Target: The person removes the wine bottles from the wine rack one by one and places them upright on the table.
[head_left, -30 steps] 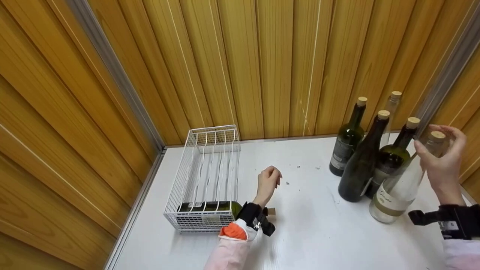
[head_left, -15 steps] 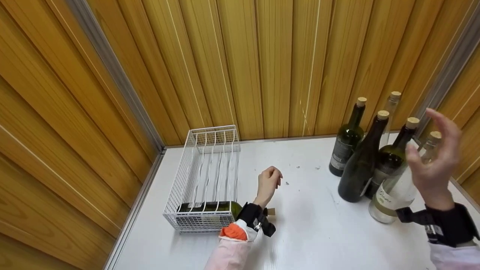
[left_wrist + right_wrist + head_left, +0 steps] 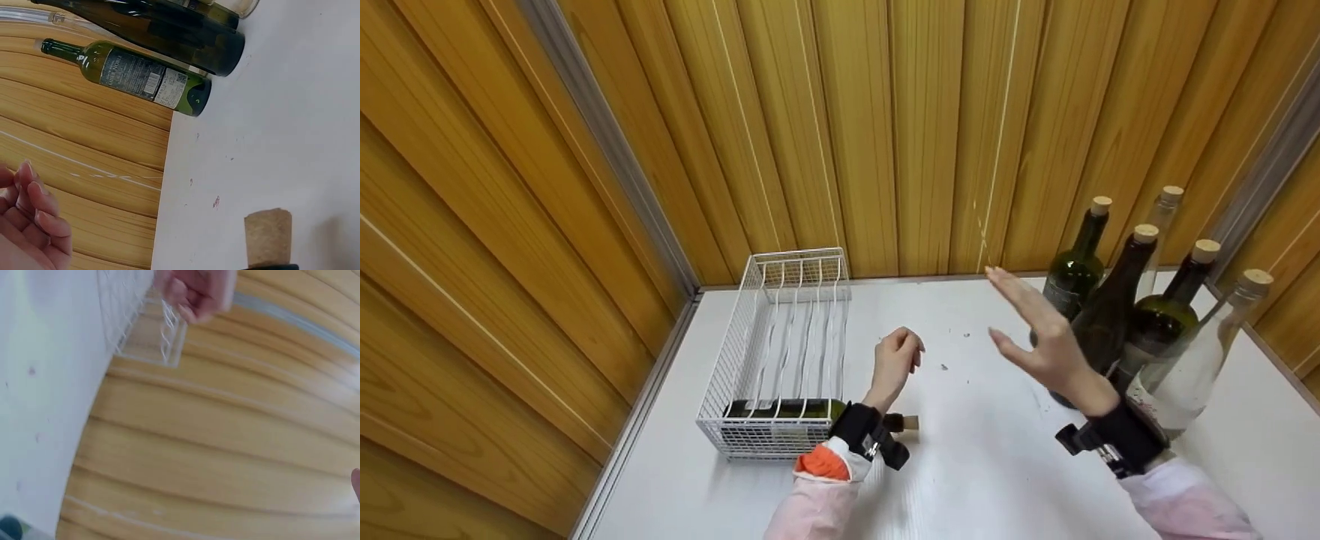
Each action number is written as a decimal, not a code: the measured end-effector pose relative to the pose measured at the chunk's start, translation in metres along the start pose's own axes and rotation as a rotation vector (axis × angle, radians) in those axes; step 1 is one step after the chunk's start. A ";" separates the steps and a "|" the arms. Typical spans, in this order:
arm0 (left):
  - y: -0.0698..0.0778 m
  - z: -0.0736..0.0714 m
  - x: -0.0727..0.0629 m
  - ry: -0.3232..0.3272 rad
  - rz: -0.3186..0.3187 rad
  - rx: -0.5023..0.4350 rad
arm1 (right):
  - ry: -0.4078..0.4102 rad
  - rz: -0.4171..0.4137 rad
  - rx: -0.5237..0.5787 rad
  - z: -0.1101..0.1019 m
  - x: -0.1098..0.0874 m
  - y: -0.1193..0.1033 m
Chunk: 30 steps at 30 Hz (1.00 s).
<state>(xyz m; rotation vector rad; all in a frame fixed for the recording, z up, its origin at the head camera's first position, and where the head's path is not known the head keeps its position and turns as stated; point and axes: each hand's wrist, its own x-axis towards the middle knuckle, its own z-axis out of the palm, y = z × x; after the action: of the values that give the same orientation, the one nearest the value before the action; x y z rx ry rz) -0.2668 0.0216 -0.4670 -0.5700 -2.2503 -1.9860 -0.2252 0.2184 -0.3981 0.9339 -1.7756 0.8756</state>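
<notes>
My left hand (image 3: 896, 364) hangs with its fingers loosely curled and nothing in them, over the table beside a white wire rack (image 3: 710, 390). A dark green wine bottle (image 3: 791, 409) lies on its side in the rack's near end; its cork (image 3: 911, 423) points right, past my left wrist, and part of its neck is hidden. My right hand (image 3: 1046, 349) is held out with straight fingers and thumb apart, holding nothing. It is left of several upright corked bottles, overlapping the dark bottle (image 3: 1102, 319) in the head view. A clear bottle (image 3: 1196, 375) stands behind the right wrist.
The other standing bottles are a labelled green one (image 3: 140, 79), a green one (image 3: 1166, 315) and a clear one (image 3: 1164, 217) at the back. Wood-look panels (image 3: 922, 135) wall in the white table (image 3: 975, 450) at its back and sides.
From beside the front clear bottle's neck, my right hand has come away and moved left, its fingers straightening. The bottle stays standing. My left hand keeps its place; the head view has shifted slightly.
</notes>
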 end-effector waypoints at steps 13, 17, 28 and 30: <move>0.034 -0.047 0.005 0.019 0.004 -0.031 | -0.592 0.305 0.050 0.061 -0.040 0.024; 0.037 -0.071 0.010 -0.010 0.000 0.061 | -0.718 0.415 0.068 0.072 -0.047 0.026; 0.042 -0.145 0.010 -0.115 -0.114 0.598 | -0.945 0.576 0.121 0.095 -0.064 0.027; 0.039 -0.158 0.009 -0.147 -0.147 0.712 | -0.972 0.588 0.130 0.098 -0.067 0.026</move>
<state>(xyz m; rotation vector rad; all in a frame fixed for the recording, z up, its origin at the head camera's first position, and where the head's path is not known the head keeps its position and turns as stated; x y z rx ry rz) -0.2901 -0.1262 -0.4041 -0.4772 -2.9065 -1.0617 -0.2669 0.1608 -0.4964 1.0183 -2.9594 0.9740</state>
